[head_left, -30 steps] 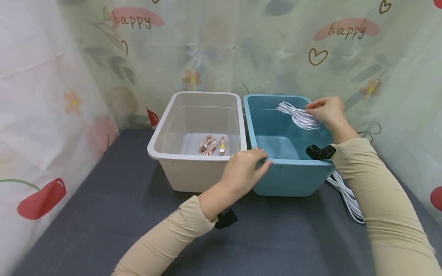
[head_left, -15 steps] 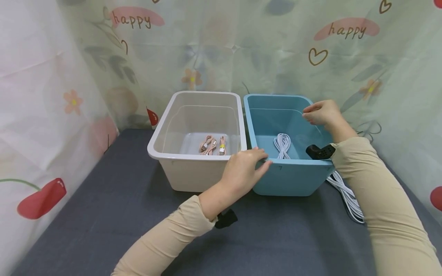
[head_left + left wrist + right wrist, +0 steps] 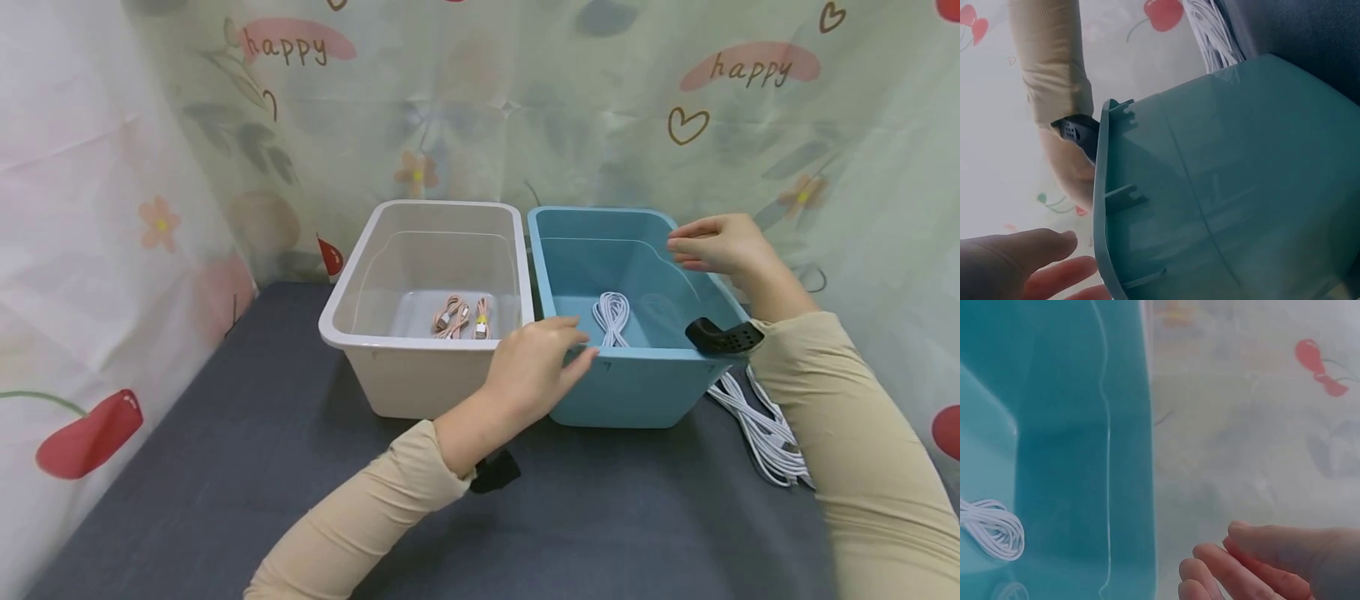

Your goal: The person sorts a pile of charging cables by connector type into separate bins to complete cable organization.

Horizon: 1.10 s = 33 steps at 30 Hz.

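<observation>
A bundle of white cable (image 3: 612, 318) lies on the floor of the blue bin (image 3: 645, 354). Over that bin's right rim hovers my right hand (image 3: 723, 250), its fingers loosely bent and holding nothing; the right wrist view shows the fingers (image 3: 1229, 565) beside the rim. My left hand (image 3: 531, 367) is at the bin's front rim near the left corner, thumb and fingers relaxed; in the left wrist view the thumb (image 3: 1047, 244) stands off the rim. Coiled pink cables (image 3: 453, 317) lie inside the beige bin (image 3: 420, 343), just left of the blue one.
More bundled white cables (image 3: 761, 433) lie on the dark tabletop (image 3: 570, 517), right of the blue bin and partly hidden by the right sleeve (image 3: 847, 417). A patterned curtain (image 3: 510, 108) hangs behind the bins and along both sides.
The white cable bundle has left my right hand and dropped into the blue bin. The right hand then shifted right, towards the bin's outer rim. The left hand's fingers have eased slightly off the rim.
</observation>
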Motion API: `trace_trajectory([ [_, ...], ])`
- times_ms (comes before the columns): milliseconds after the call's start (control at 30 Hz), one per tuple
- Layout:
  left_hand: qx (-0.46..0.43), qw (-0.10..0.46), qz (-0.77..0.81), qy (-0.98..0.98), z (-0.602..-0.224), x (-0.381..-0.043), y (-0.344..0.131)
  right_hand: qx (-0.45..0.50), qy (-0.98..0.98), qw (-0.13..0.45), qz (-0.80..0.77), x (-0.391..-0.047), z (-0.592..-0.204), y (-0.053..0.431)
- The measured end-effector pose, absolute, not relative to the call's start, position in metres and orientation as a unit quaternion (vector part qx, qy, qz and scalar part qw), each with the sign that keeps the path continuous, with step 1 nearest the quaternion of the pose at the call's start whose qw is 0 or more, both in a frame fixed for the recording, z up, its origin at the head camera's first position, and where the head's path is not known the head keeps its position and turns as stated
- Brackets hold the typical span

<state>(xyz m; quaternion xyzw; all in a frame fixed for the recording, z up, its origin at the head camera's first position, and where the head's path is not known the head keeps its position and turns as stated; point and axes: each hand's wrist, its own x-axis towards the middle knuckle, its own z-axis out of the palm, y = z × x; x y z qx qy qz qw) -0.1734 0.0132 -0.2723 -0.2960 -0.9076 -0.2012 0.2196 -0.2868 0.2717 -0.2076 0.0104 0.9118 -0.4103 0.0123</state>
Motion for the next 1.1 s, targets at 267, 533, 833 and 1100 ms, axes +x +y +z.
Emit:
trace_trajectory([
  [267, -0.289, 0.244, -0.166, -0.911, -0.272, -0.177, 0.013, -0.01, 0.899, 0.024, -0.437, -0.274, -0.205, 0.284],
  [533, -0.28, 0.256, -0.152, -0.913, -0.277, -0.176, 0.013, -0.011, 0.889, 0.02, -0.458, -0.262, -0.206, 0.298],
  [833, -0.283, 0.266, -0.148, -0.91, -0.278, -0.177, 0.014, 0.007, 0.877, 0.028, -0.48, -0.246, -0.211, 0.329],
  [1100, -0.28, 0.269, -0.138, -0.911, -0.279, -0.177, 0.014, 0.017, 0.857, 0.039, -0.513, -0.231, -0.239, 0.368],
])
